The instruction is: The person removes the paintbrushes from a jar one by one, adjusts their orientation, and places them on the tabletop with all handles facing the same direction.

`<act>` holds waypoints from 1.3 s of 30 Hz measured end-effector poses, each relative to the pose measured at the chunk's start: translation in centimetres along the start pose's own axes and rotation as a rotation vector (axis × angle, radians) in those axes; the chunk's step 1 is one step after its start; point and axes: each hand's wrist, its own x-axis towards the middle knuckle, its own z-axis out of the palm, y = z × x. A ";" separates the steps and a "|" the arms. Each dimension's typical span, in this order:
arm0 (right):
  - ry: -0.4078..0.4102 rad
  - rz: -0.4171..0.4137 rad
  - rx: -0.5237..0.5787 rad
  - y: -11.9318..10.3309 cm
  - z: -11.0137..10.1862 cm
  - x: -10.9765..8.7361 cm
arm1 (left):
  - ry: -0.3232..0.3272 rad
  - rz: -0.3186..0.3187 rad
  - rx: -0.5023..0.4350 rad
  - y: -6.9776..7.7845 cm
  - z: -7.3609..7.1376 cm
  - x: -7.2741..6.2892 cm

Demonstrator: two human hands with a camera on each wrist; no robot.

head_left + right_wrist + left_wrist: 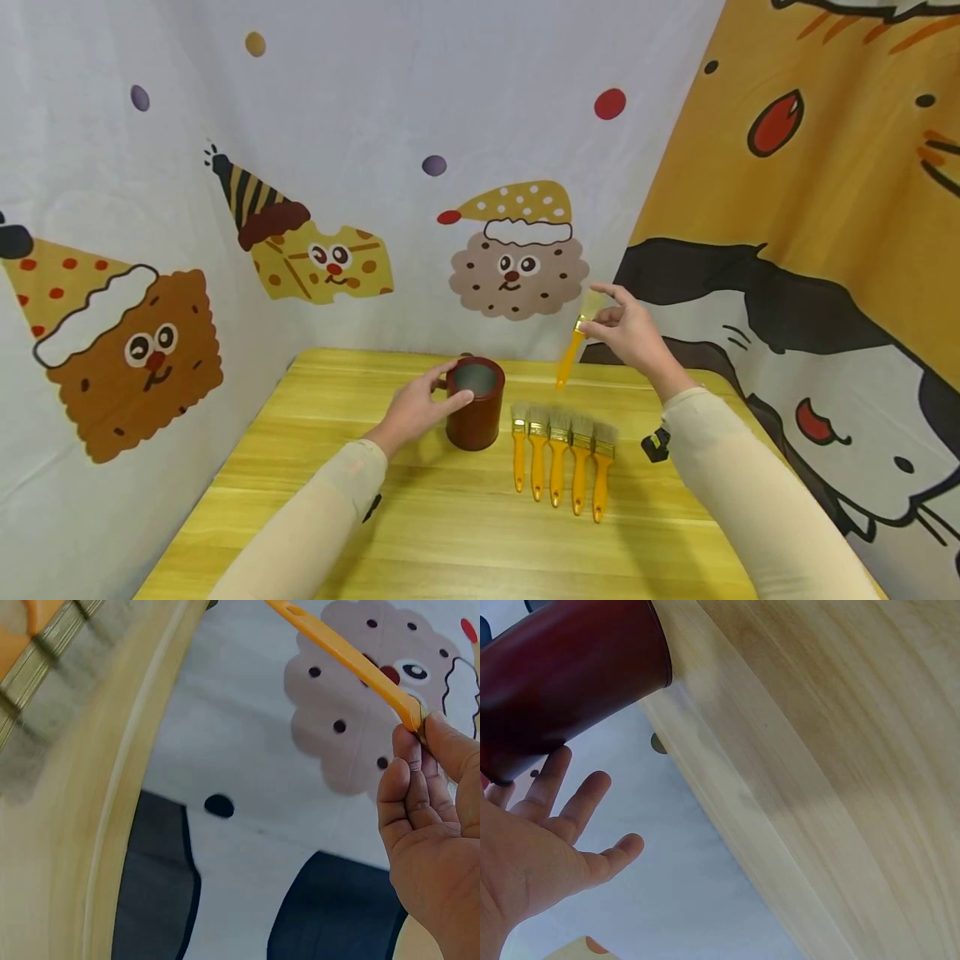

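A dark red cylindrical cup [474,421] stands upright on the table, its grey inside visible from above. My left hand [420,408] holds it at the rim from the left, thumb on the near side and index finger on the far side. In the left wrist view, the other fingers [585,802] spread loosely by the cup's wall. My right hand [626,329] pinches a paintbrush [570,354] near its metal band, in the air right of the cup. The brush's yellow handle [352,664] points down, its pale bristles up.
Several more yellow-handled paintbrushes [557,450] lie in a row on the wooden table [420,533], right of the cup, bristles toward the back. A cloth backdrop with cartoon prints [360,100] hangs behind the table and at its sides.
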 end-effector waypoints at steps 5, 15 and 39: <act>0.013 0.043 -0.040 1.7 -1.7 -1.3 | -0.010 -0.001 -0.006 0.2 0.2 -0.1; 0.015 0.150 -0.168 5.5 -5.2 -4.2 | -0.009 -0.001 0.006 0.1 0.3 -0.1; -0.337 0.423 0.025 12.6 -5.5 -9.1 | -0.017 -0.014 0.030 0.4 -0.2 0.2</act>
